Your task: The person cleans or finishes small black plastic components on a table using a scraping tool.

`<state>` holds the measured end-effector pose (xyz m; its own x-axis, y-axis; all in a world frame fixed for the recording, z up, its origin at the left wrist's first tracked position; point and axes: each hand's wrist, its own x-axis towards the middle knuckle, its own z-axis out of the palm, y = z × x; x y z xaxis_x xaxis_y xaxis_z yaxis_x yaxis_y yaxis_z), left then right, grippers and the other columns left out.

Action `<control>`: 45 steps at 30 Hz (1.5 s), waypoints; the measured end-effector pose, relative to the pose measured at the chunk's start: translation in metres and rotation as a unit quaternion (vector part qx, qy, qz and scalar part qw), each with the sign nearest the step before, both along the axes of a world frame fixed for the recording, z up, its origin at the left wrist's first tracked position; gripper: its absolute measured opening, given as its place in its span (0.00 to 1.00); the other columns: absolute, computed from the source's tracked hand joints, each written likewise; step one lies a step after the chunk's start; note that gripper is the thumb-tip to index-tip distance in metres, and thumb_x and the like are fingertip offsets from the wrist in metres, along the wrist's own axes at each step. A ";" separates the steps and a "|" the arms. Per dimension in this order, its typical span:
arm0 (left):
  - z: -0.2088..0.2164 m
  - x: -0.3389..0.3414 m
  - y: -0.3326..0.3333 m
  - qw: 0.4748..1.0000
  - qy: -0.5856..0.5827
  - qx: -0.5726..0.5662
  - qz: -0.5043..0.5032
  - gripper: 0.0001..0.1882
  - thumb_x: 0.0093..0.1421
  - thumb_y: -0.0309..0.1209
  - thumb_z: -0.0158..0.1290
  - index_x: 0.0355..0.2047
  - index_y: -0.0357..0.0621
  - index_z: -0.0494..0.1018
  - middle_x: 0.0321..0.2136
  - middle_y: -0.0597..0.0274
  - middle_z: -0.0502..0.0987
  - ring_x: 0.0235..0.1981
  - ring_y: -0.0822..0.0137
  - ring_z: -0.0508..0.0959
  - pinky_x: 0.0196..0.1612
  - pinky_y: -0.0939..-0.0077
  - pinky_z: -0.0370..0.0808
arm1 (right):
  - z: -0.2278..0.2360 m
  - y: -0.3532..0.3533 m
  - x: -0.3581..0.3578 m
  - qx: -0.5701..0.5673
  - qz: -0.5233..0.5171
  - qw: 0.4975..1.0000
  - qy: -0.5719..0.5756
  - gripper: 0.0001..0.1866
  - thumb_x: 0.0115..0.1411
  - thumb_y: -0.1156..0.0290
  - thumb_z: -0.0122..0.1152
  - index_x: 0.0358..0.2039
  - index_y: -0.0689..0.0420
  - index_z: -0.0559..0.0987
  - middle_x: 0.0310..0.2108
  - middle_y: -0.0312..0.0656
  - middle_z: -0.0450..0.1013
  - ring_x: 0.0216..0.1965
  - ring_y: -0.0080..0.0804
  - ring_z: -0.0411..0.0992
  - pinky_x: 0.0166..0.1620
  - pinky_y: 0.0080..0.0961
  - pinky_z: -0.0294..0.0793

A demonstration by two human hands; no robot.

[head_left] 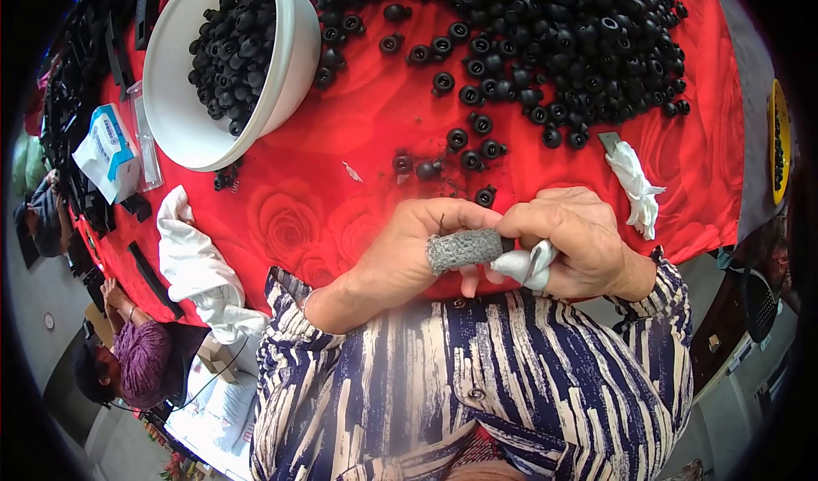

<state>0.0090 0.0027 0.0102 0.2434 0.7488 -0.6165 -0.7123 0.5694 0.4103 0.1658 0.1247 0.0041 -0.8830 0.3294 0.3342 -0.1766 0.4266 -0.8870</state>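
Note:
My two hands meet just in front of my body, over the near edge of the red cloth. A grey knitted sleeve covers the thumb of my left hand (396, 238), whose fingers curl closed. Between the fingertips shows a sliver of a small black part (509, 244), mostly hidden. My right hand (579, 238) is closed against it, index finger bent over the top. A white wrapping (524, 266) with a grey strip sits at its thumb; whether it covers the thumb or a held thing, I cannot tell. Beyond the hands lie several loose round black parts (471, 160) with ring-shaped openings.
A large heap of black parts (579, 46) covers the far right. At the far left a white bowl (294, 63) holds more. Around lie a white cloth (200, 268), a tissue pack (106, 153) and a paper-wrapped flat blade (632, 183). Another person (141, 357) sits at left.

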 end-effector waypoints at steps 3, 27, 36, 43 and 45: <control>0.004 -0.010 0.003 0.995 -0.007 -0.012 -0.100 0.12 0.57 0.27 0.52 0.40 0.33 0.71 0.25 0.58 0.76 0.20 0.75 0.75 0.21 0.87 0.71 | 0.003 0.002 -0.001 0.013 0.032 0.999 0.006 0.17 0.43 0.69 0.69 0.31 0.63 0.74 0.18 0.38 0.70 0.14 0.27 0.67 0.16 0.22 0.62; -0.002 0.005 -0.007 0.998 -0.021 0.052 0.030 0.12 0.57 0.25 0.52 0.41 0.32 0.72 0.27 0.58 0.76 0.23 0.75 0.75 0.23 0.85 0.73 | 0.003 -0.001 0.007 0.162 -0.006 0.984 0.072 0.25 0.31 0.79 0.59 0.36 0.69 0.75 0.14 0.35 0.65 0.12 0.21 0.61 0.15 0.20 0.51; 0.001 -0.002 -0.003 0.992 0.084 0.094 0.018 0.12 0.58 0.26 0.51 0.42 0.33 0.71 0.27 0.61 0.74 0.24 0.76 0.73 0.26 0.85 0.72 | 0.011 0.006 0.008 -0.141 0.020 0.989 -0.049 0.14 0.48 0.74 0.58 0.36 0.65 0.71 0.19 0.36 0.66 0.17 0.23 0.65 0.20 0.22 0.62; 0.003 -0.002 -0.001 0.990 0.094 0.101 0.014 0.12 0.58 0.26 0.51 0.41 0.33 0.71 0.28 0.61 0.74 0.25 0.76 0.73 0.26 0.84 0.73 | 0.011 0.007 0.012 -0.135 0.015 0.982 -0.129 0.11 0.55 0.77 0.51 0.39 0.67 0.69 0.28 0.43 0.71 0.27 0.33 0.73 0.31 0.24 0.70; 0.003 -0.002 0.000 0.991 0.087 0.101 0.008 0.12 0.58 0.26 0.51 0.41 0.33 0.71 0.28 0.60 0.73 0.25 0.75 0.73 0.25 0.84 0.73 | 0.010 0.007 0.011 -0.112 0.012 0.985 -0.128 0.11 0.54 0.77 0.51 0.39 0.67 0.69 0.28 0.44 0.71 0.27 0.34 0.73 0.30 0.24 0.70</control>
<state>0.0067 0.0028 0.0130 0.1339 0.8644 -0.4846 -0.6280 0.4523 0.6333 0.1773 0.1313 0.0145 -0.9373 0.3479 0.0207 0.0575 0.2131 -0.9753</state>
